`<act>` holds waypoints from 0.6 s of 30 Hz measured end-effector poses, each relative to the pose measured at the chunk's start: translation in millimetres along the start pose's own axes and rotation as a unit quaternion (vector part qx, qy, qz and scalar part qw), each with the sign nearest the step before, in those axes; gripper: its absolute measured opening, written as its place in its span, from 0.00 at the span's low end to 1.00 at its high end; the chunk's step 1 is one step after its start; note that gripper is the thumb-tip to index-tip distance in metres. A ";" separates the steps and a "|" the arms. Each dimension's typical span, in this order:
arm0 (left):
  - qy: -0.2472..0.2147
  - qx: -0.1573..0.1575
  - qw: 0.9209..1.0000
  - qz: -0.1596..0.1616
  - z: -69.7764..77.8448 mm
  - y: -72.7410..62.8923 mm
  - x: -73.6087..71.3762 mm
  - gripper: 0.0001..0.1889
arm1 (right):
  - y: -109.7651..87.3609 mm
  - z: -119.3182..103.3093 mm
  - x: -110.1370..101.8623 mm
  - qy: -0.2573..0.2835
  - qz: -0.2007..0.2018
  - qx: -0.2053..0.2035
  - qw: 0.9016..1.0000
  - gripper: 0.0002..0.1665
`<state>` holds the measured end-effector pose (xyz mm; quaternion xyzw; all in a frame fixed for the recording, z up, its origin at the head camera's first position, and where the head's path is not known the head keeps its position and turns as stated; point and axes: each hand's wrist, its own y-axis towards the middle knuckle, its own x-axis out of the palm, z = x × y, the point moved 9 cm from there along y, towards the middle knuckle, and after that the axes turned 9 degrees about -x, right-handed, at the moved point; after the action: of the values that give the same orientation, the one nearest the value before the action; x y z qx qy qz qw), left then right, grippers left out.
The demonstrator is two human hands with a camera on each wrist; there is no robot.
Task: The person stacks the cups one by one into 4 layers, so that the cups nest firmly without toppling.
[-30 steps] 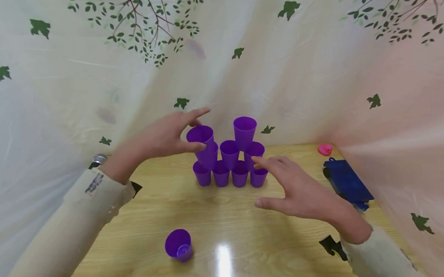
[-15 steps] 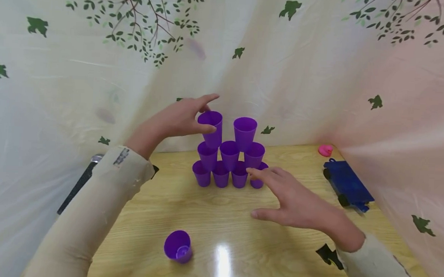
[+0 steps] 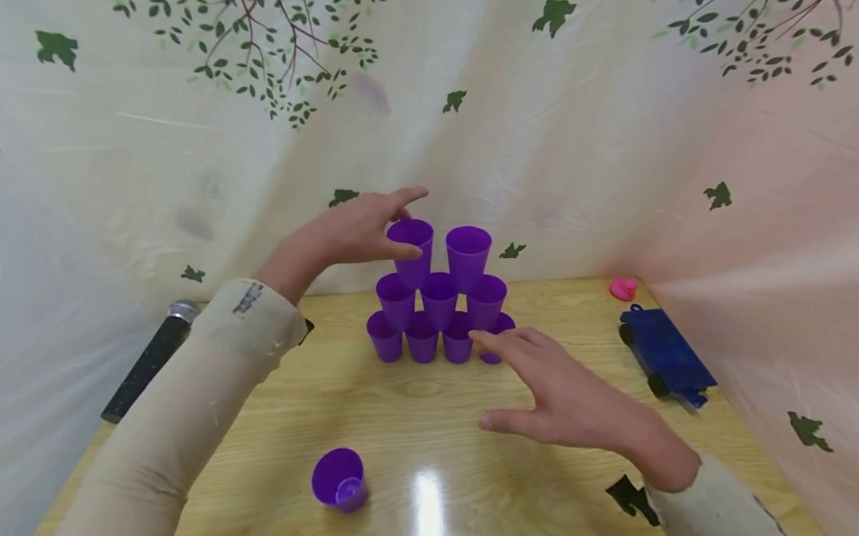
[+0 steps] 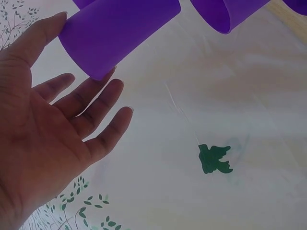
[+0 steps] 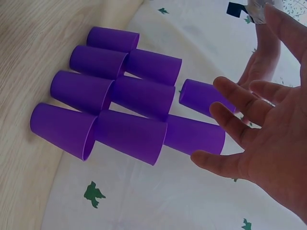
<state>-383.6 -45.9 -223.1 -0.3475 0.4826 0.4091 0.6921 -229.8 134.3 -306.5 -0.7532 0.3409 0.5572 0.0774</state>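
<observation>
Purple cups stand mouth up in a stacked pyramid, with a bottom row of several cups and a middle row of three. On the third tier, a cup rests at the right. My left hand pinches another purple cup near its rim, between thumb and fingers, at the third tier's left. In the right wrist view this cup sits close over the middle row, slightly tilted. My right hand hovers before the pyramid's right side, fingers spread and holding nothing, hiding part of the last bottom cup.
A single purple cup stands on the wooden table near the front. At the left lies a black microphone, partly behind my sleeve. A blue toy cart and a pink rubber duck are at the right. A leaf-print curtain hangs behind.
My left hand has raised its cup from beside the middle row to the third tier, moving up and right. My right hand has drawn slightly down and left.
</observation>
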 end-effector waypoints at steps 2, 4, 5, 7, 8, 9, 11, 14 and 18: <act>0.003 0.000 1.000 -0.003 0.7 1.0 1.2 0.48 | -0.1 -0.4 0.7 0.002 -0.002 0.002 1.000 0.51; 0.006 0.000 1.000 -0.006 1.4 1.9 2.9 0.48 | -0.6 -0.3 1.0 0.005 -0.003 0.005 1.000 0.50; 0.008 0.000 1.000 -0.006 1.5 2.7 4.0 0.48 | -0.9 -0.3 1.2 0.005 -0.004 0.005 1.000 0.50; 0.009 -0.001 1.000 -0.008 1.1 3.9 6.4 0.48 | -1.4 -0.1 1.4 0.007 -0.004 0.006 1.000 0.50; 0.010 -0.002 1.000 -0.010 0.6 4.4 7.5 0.48 | -1.6 0.0 1.6 0.008 -0.005 0.007 1.000 0.50; 0.009 -0.005 1.000 -0.011 0.0 4.8 8.6 0.48 | -1.9 0.2 1.8 0.008 -0.005 0.007 1.000 0.50; 0.009 -0.007 1.000 -0.012 -0.7 6.0 9.9 0.48 | -2.5 0.8 2.0 0.008 -0.004 0.007 1.000 0.50; 0.008 -0.008 1.000 -0.012 -0.8 7.3 10.8 0.48 | -2.9 1.1 1.5 0.006 -0.001 0.005 1.000 0.50; 0.012 -0.004 1.000 -0.010 0.6 9.6 11.3 0.48 | -3.2 0.9 0.7 0.001 0.003 0.001 1.000 0.50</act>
<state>-389.8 -38.8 -234.5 -0.3595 0.4861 0.3999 0.6888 -228.4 136.8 -308.3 -0.7527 0.3432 0.5567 0.0762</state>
